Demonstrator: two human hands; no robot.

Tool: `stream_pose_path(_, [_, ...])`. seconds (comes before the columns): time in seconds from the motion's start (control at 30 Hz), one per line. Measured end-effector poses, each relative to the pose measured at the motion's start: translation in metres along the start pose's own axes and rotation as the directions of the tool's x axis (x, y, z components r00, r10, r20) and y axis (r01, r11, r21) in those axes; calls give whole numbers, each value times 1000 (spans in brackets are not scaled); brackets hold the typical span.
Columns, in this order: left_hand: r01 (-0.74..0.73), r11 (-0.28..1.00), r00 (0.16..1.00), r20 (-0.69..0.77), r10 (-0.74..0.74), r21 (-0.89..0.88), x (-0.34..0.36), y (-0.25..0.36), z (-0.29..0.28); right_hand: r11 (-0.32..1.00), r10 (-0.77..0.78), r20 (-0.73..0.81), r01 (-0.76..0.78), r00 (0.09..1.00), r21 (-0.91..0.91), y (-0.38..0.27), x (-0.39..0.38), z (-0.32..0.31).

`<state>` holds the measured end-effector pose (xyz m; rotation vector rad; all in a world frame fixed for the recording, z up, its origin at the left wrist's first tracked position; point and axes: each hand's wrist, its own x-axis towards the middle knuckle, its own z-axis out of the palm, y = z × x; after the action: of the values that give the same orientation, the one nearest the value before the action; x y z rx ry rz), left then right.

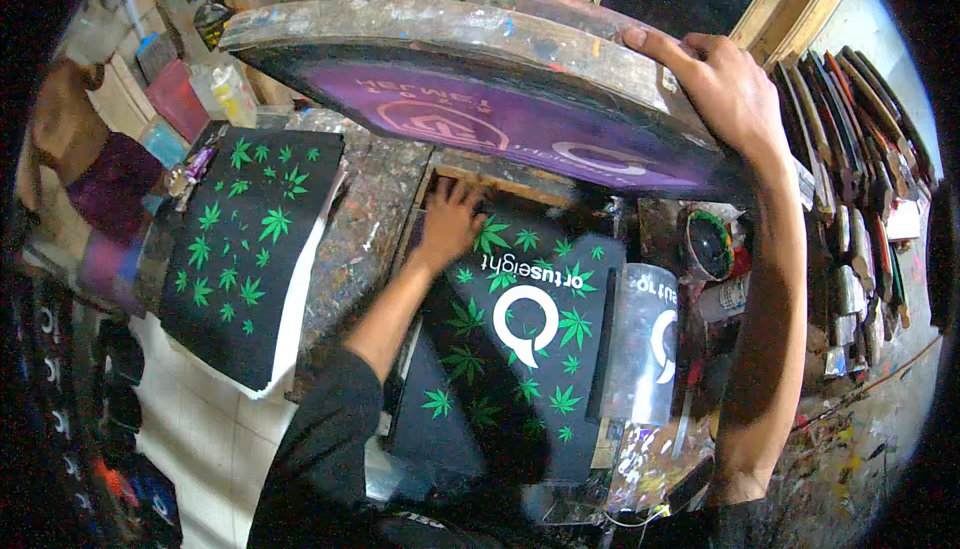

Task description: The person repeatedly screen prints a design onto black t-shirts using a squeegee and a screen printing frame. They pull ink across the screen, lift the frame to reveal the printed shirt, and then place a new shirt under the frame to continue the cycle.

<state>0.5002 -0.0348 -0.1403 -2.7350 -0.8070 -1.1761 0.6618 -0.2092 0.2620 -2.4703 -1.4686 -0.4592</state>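
Note:
My right hand (728,94) grips the top edge of a tilted screen-printing frame (420,34), thumb over its paint-stained wood. The frame's purple mesh (400,114) hangs above the far end of a black sheet (430,349) printed with green leaves and a white round logo. My left hand (452,219) rests with fingers apart at the far left corner of this sheet, near a wooden strip (510,186). Some of the sheet lies in the shadow of my arm. Beside its right edge sits a shiny clear plastic piece (645,344) with a white print.
To the left, a stack of black leaf-printed sheets (235,249) lies on a stained table. A tub of dark paste (708,246) stands right of the work. Many squeegees (855,129) lean along the right wall. A white bottle (232,99) is at the back left.

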Motion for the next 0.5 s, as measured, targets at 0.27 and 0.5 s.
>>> stream_pose_path(0.27, [305, 683, 946, 127, -299, -664, 20, -33, -35, 998, 61, 18, -61, 998, -19, 0, 5, -5])
stream_pose_path(0.5, [618, 648, 447, -479, -756, -445, -161, -202, -329, 999, 39, -108, -36, 993, 26, 23, 44, 11])
